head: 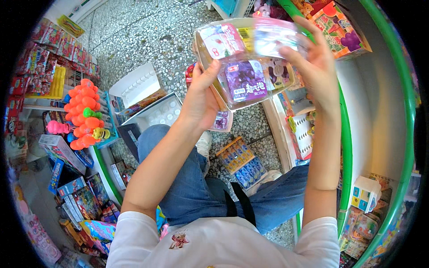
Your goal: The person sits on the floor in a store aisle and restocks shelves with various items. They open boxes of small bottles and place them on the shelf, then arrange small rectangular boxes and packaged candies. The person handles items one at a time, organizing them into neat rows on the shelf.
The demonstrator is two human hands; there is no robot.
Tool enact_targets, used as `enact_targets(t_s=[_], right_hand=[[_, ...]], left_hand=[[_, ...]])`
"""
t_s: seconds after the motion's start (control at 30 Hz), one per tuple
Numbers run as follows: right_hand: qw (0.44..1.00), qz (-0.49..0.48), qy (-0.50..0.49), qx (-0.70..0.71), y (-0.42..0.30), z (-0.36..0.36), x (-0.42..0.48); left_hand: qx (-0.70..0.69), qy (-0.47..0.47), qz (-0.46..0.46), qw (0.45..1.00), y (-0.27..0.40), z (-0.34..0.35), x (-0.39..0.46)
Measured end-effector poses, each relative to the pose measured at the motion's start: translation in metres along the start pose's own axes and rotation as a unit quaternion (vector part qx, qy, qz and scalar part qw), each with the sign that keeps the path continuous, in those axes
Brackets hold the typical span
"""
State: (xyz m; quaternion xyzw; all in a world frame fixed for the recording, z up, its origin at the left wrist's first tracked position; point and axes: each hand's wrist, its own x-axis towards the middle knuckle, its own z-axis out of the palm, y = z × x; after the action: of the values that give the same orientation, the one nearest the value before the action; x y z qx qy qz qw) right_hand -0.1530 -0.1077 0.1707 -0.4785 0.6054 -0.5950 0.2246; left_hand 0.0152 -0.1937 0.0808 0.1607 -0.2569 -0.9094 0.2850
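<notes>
An open display box [219, 85] of candy packets is tilted up in front of me. My left hand [202, 97] grips its near left side, thumb over the rim. In the box lie a purple packet with grape pictures [246, 80] and a white and red packet [223, 40]. A blurred pink and white packet [274, 35] is at the upper right of the box, at the fingers of my right hand [308, 57]. Motion blur hides whether those fingers are closed on it. Below the box, part of another tray with purple packets [223, 120] shows.
Opened white cartons [161, 114] stand on the speckled floor at the left. Orange and blue boxed goods [241, 162] lie between my feet. Orange balloon-like toys [85, 114] and hanging packets [63, 47] fill the left shelf. A green rail [347, 144] and more shelves run along the right.
</notes>
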Motion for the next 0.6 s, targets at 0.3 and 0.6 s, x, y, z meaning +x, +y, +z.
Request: enact_targets(t_s=[0.3,0.6], right_hand=[[0.978,-0.014,-0.178,-0.109,0.022,0.018,0.028],[0.952,-0.058,-0.204,-0.220,0.024,0.024,0.038]], left_hand=[[-0.024,-0.055,-0.004,0.998,-0.010,0.002,-0.002],[-0.027,-0.052,-0.001,0.998,-0.007,-0.002,-0.001]])
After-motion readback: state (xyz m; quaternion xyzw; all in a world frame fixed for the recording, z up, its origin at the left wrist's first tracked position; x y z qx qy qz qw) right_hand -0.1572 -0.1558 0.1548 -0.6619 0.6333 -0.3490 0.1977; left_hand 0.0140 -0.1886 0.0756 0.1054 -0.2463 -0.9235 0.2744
